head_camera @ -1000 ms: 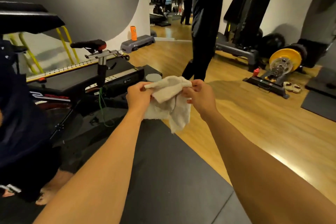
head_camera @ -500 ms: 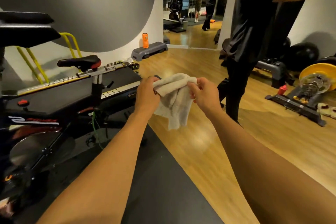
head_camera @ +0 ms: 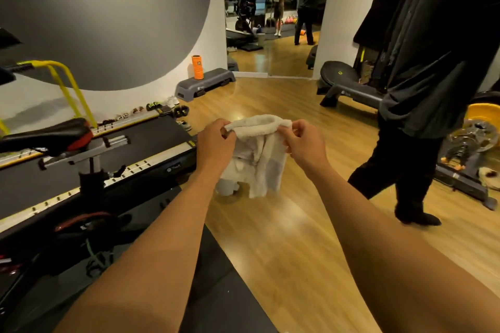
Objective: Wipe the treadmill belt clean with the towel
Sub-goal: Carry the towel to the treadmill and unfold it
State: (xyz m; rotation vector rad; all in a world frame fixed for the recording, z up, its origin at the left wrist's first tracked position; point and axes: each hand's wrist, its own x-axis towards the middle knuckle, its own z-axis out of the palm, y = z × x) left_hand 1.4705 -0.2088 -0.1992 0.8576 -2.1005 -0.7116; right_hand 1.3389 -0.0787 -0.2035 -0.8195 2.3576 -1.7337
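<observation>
Crumpled off-white terry towel [head_camera: 259, 154]. Hangs in mid-air, top hem stretched roughly level, lower part drooping in loose folds. Gripped at the left end of the hem by the left hand [head_camera: 215, 143], fingers curled and pinching the cloth. Gripped at the right end by the right hand [head_camera: 304, 144], fingers likewise bent round the hem. Bare forearms reaching forward beneath it.

Left of the towel and lower: black treadmill belt [head_camera: 146, 140] between pale side rails edged in yellow, apart from the cloth and untouched by it. Further left of the towel, nearer the camera: black bicycle saddle with a red rear [head_camera: 51, 135] on a metal post.

Under the towel: honey-coloured wooden floor [head_camera: 270, 238]. Below and left of the towel: dark rubber mat [head_camera: 216, 292].

Beyond the towel, against the grey-and-white wall: low grey step platform [head_camera: 213, 84], carrying an upright orange foam roller [head_camera: 197, 67].

Right of the towel: person in black clothes [head_camera: 422, 76], legs apart on the floor. Further right again: yellow weight plate [head_camera: 484, 116].
</observation>
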